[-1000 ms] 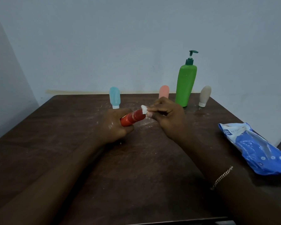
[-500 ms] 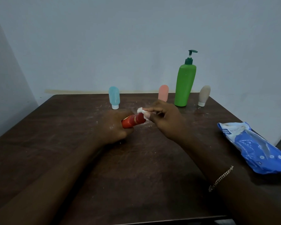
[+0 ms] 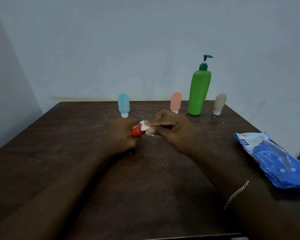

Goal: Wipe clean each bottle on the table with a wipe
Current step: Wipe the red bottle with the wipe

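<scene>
The person was busy with the red bottle (image 3: 136, 132), gripped in the left hand (image 3: 121, 136) over the middle of the table (image 3: 73, 139), its tip pointing right. The right hand (image 3: 174, 131) pinched a crumpled white wipe (image 3: 144, 127) against that tip. Four more stood waiting along the far edge: blue bottle (image 3: 123, 104), pink bottle (image 3: 176, 100), green pump bottle (image 3: 198, 94) and beige bottle (image 3: 220, 103). Next, I judged, came rubbing down the body, then a careful far reach. Open tabletop lay near and left; the wipe pack (image 3: 275, 161) hugged the right edge.
</scene>
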